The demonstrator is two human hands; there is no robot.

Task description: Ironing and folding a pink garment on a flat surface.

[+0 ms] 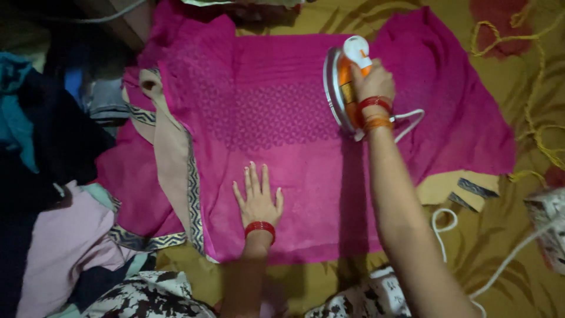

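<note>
- The left hand is laid flat on the pink garment, fingers spread and palm down, gripping nothing; the cloth appears to be pinned taut by it.
- The right hand is wrapped around the handle of an orange-and-white iron, fingers closed firmly; the iron is seen tilted on its edge over the upper right part of the garment, its metal plate turned toward the left.
- Red bangles are worn at both wrists.
- The garment is spread wide over a mustard-yellow patterned sheet, seemingly used as a pressing surface, with a beige patterned border folded back along its left side.
- A white cord is trailed from the iron toward the lower right, kept off the pressed area.
- A yellow rope is looped at the right edge.
- A heap of clothes is piled at the left, well apart from the iron.
</note>
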